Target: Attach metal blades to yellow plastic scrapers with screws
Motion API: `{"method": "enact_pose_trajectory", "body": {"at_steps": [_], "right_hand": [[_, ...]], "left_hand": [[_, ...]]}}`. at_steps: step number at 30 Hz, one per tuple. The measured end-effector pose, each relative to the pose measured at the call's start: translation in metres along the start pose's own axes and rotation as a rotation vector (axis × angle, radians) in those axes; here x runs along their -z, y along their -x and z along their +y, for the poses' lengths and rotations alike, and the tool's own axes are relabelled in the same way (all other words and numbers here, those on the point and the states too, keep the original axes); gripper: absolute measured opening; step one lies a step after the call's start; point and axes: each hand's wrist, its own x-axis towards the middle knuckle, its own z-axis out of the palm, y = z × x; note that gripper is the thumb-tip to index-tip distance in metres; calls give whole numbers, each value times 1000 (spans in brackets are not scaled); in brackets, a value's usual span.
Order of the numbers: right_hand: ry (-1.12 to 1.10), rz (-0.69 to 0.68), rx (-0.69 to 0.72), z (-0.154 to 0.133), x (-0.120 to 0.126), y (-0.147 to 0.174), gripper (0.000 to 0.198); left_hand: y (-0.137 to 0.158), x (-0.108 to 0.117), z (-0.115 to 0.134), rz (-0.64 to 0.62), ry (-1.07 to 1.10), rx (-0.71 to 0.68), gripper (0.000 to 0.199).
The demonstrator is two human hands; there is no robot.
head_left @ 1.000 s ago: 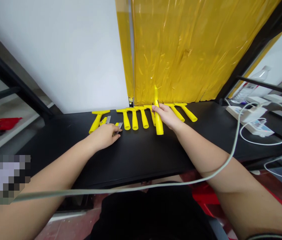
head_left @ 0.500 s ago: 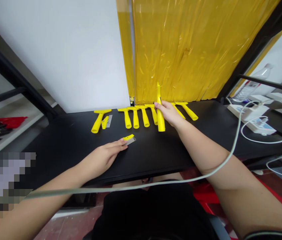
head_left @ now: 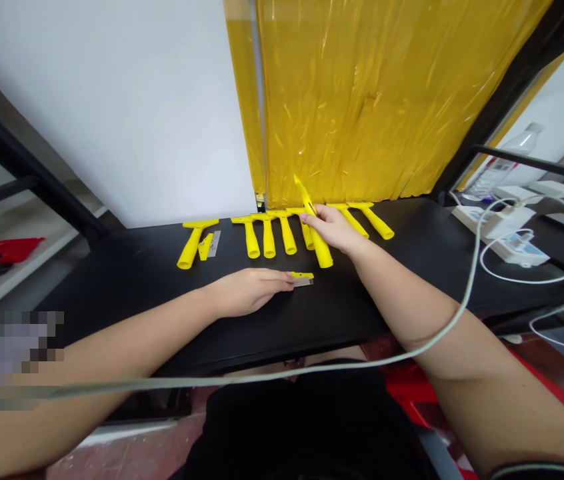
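My right hand is closed around a yellow plastic scraper handle, which is tilted with its narrow end up and to the left. My left hand pinches a metal scraper blade with a yellow clip just above the black table, a little left of the handle's lower end. Behind both hands stands a row of several yellow scraper handles, partly hidden by my right hand. Apart on the left lie one more yellow handle and a second blade with a yellow clip.
The black table backs onto a white panel and a yellow taped panel. A pale cable crosses in front of my forearms. Power strips and a clear bottle sit on the right.
My left hand has moved right with the blade, close to the handle. The handle in my right hand has gone from upright to leaning left at its top.
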Motion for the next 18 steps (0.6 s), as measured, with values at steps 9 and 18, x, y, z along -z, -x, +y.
{"method": "enact_pose_trajectory", "body": {"at_steps": [9, 18], "right_hand": [[11, -22, 121, -22, 1, 10, 42], [101, -214, 227, -40, -31, 32, 42]], "left_hand": [[-43, 27, 23, 683, 231, 348, 16], [-51, -12, 7, 656, 999, 456, 34]]}}
